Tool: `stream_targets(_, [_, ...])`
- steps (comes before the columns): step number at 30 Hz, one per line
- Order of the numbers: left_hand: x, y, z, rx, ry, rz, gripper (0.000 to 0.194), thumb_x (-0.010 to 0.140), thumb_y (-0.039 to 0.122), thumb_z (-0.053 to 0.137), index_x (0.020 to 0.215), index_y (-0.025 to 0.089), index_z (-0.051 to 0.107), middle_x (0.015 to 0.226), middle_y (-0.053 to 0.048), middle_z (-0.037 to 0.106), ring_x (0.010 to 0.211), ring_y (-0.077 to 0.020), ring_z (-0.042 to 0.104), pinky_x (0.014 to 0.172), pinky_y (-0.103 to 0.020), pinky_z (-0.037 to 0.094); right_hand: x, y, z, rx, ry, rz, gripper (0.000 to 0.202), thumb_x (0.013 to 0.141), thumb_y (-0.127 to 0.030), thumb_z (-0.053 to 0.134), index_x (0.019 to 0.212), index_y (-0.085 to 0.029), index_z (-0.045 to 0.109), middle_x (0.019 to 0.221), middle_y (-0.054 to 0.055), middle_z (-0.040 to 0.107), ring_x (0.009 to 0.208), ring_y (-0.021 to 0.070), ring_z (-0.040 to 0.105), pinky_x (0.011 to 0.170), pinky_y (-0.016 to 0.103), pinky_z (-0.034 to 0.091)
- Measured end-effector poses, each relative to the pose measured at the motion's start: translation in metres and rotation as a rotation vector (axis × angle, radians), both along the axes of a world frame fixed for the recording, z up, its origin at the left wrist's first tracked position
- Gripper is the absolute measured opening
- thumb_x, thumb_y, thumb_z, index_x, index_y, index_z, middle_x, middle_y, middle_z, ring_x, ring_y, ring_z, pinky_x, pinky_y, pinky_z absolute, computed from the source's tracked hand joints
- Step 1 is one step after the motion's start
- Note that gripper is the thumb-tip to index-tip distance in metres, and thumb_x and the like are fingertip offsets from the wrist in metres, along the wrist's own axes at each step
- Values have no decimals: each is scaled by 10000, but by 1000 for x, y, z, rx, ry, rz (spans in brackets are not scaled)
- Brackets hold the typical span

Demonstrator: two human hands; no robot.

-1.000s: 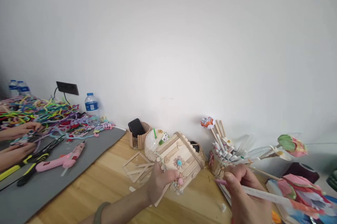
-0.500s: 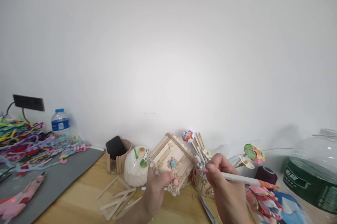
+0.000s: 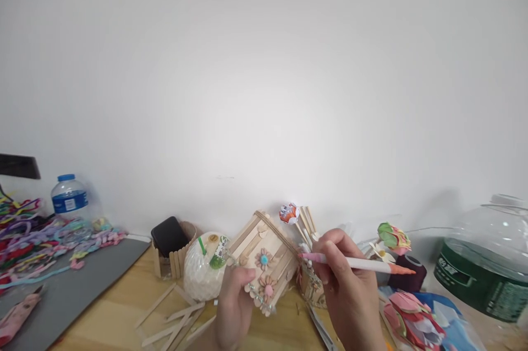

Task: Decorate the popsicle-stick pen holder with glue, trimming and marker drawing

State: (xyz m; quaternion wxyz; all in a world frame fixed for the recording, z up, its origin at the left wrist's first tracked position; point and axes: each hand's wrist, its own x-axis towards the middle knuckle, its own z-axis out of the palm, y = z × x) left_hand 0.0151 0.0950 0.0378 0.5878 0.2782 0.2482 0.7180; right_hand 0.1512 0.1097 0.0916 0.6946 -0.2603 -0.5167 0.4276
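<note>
My left hand (image 3: 234, 301) grips a small craft stick panel (image 3: 264, 263) by its lower left side, thumb on its front. The panel is tilted, with twine along its upper right edge and small flowers with blue and pink centres on its face. Between the fingers of my right hand (image 3: 346, 285) is a white marker (image 3: 367, 264), pink at its left tip and orange at its right end. That pink tip is close to the panel's right corner; whether it touches I cannot tell. Behind the hands stands a holder (image 3: 311, 288) with sticks and a paper flower (image 3: 289, 212).
Loose craft sticks (image 3: 177, 326) lie left of my hands. Behind them are a wrapped white coconut (image 3: 202, 279) and a stick box (image 3: 177, 263) holding a black object. Scissors (image 3: 319, 329) lie in front. A large clear jar (image 3: 487, 263) stands right, a water bottle (image 3: 70, 197) left.
The view has turned slightly, so most things sit a little further left. The marker now slopes less, and its pink tip is more plainly in sight by the panel. Both grips are kept.
</note>
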Motion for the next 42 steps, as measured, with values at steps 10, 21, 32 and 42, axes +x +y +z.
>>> stream_targets(10, [8,-13,-6,56,60,-13,244,577,184,642,818,190,684,661,-34,689,629,-227,639,547,-301,492,-20,-7,-12,145,-71,-68,304,765,-241,670,594,-217,420,502,-72,394,453,96,352,422,196,333])
stream_targets(21, [13,-12,-18,-59,138,-97,218,574,227,702,765,132,654,477,-17,619,490,-188,596,509,-277,447,-25,2,-23,439,-13,-190,395,843,-94,553,551,-199,308,476,-87,277,432,78,252,399,193,217])
stream_targets(32, [16,-15,3,-39,-36,-85,146,582,139,658,725,157,679,566,-21,652,624,-220,648,630,-322,492,-21,9,-17,343,47,-157,285,791,-95,619,634,-220,416,498,-86,396,441,84,331,410,180,309])
stream_targets(42, [18,-15,-6,-39,31,-84,107,607,194,644,689,132,676,476,-25,605,621,-243,643,644,-355,499,-21,6,-17,406,-123,-164,384,823,-57,527,556,-200,289,480,-91,306,421,66,274,386,162,246])
